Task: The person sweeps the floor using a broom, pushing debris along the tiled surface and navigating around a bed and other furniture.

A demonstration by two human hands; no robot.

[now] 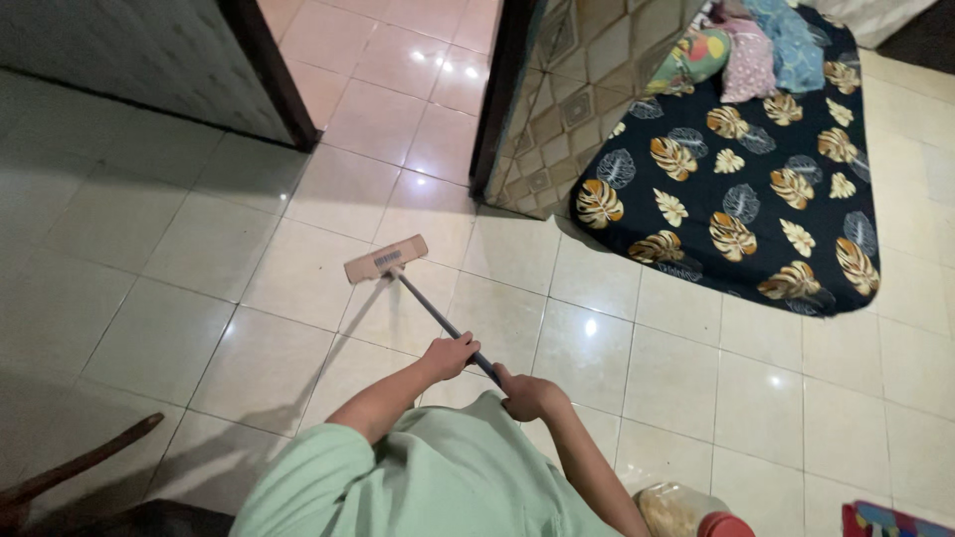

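glossy cream floor tiles (647, 378) fill the view, catching spots of light. left hand (448, 355) grips the dark mop handle (438, 318) higher along the shaft, fingers wrapped tight round it. right hand (527, 396) clamps the handle's near end, just beside the left, fingers curled closed. handle slants away up-left to the flat tan mop head (386, 259), which rests on the tiles near a doorway. dark door frame (494, 94) stands beyond it. navy mattress (741, 179) with leaf print lies on the floor to the right, pillows (746, 50) at its far end. pale green shirt (428, 477) fills the bottom. red-lidded jar (686, 509) sits at the bottom right.
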